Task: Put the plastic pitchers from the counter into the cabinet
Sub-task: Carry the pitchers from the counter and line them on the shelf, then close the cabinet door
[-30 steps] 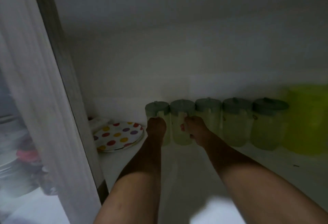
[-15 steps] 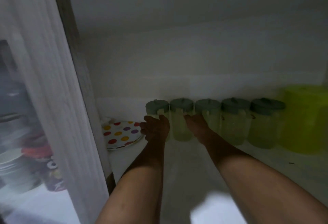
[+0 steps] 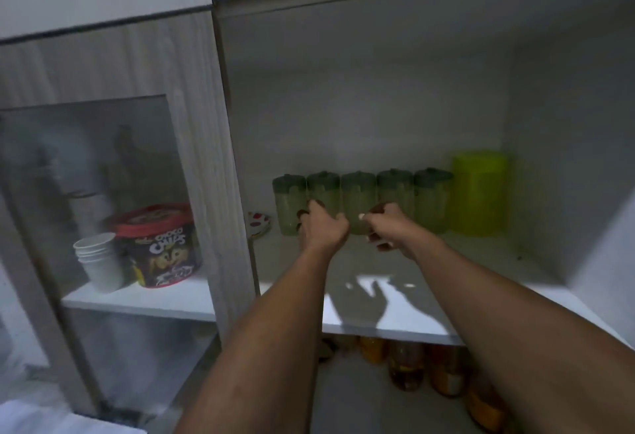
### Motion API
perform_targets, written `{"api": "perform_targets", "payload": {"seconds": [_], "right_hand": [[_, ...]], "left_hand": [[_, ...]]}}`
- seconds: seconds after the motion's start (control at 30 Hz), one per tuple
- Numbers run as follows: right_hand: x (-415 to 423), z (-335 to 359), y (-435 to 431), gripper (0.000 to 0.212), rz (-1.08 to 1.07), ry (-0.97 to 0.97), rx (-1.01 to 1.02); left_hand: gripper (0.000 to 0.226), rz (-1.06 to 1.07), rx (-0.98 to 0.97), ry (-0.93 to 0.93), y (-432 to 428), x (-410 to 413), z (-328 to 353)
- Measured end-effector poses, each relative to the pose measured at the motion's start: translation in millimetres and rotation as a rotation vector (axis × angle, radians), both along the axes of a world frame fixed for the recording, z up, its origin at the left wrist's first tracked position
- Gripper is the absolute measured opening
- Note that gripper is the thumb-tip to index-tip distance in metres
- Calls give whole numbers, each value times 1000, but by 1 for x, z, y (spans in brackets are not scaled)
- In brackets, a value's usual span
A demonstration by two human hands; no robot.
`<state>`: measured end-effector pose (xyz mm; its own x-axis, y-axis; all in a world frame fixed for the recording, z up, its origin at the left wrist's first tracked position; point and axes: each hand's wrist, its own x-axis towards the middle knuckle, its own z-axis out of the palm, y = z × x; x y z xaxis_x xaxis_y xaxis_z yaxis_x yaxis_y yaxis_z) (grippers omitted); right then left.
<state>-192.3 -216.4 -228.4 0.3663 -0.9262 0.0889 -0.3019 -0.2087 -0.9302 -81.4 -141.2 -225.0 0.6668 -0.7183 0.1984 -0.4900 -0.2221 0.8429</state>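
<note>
Several pale green plastic pitchers (image 3: 429, 206) with dark green lids stand in a row at the back of the open cabinet shelf (image 3: 481, 279). My left hand (image 3: 323, 230) hovers in front of the second and third pitchers, fingers loosely curled and holding nothing. My right hand (image 3: 390, 227) hangs in front of the third and fourth, thumb pointing left, also with nothing in it. Both hands hide the lower parts of those pitchers. Whether the fingertips still touch them is unclear.
A tall yellow-green container (image 3: 479, 193) stands right of the row. A polka-dot plate (image 3: 259, 224) lies at the shelf's left end. Behind the glass door (image 3: 86, 175) on the left are stacked white cups (image 3: 99, 261) and a Choco Chips tub (image 3: 161, 248). Bottles (image 3: 409, 365) stand on the shelf below.
Both hands have drawn back from the pitchers toward the shelf front. My view has pulled back and up, now showing the whole cabinet and the glass door beside it.
</note>
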Motion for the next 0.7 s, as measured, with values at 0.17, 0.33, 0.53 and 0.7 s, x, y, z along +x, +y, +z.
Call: {"api": "perform_targets", "payload": {"seconds": [0.17,0.33,0.53,0.7], "right_hand": [[-89,11,72,16,-59,61,17],[-183,42,138,26,-226,55,-51],[-304,70,228,17,-591,41,-202],[-385,84,323,12,-896,165,-455]], "left_hand": [[56,-204,70,-55,64,-69,5],[52,-453,41,-94,105,-142,25],[44,-748,-27,-174,161,-249,36],[44,-993,-67,-210,228,-337,34]]}}
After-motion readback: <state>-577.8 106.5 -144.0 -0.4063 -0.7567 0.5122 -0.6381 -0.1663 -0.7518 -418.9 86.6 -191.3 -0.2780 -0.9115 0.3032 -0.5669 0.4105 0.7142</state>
